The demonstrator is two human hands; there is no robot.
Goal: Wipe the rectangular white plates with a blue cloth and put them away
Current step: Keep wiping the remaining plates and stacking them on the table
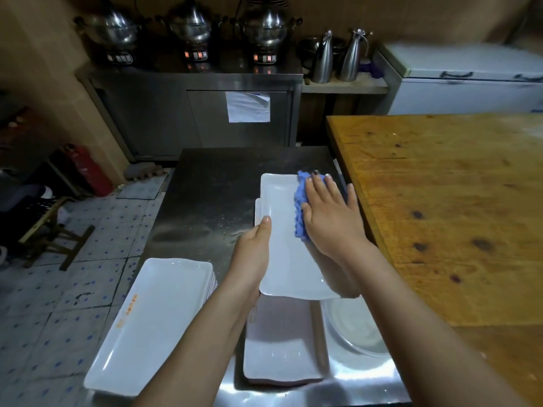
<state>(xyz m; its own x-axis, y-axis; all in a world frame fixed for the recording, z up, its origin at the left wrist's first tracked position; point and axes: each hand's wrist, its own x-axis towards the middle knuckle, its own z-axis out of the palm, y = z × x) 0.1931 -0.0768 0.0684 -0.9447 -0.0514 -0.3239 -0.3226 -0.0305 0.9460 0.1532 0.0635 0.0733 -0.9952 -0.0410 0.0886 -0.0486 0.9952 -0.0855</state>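
Fingers (318, 190) of the right hand (329, 218) lie straight, pressing the blue cloth (300, 212) onto the plate (286, 259) beneath them. The left hand (254, 254) grips its left edge. Wiping looks midway: one stack (152, 318) sits left of the gripping fingers and a second stack (279, 356) below them.

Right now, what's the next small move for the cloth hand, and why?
Probably sweep the blue cloth toward the near end of the held plate. The right hand presses it flat at the far right corner, the left hand grips the left edge, and most of the face lies nearer.
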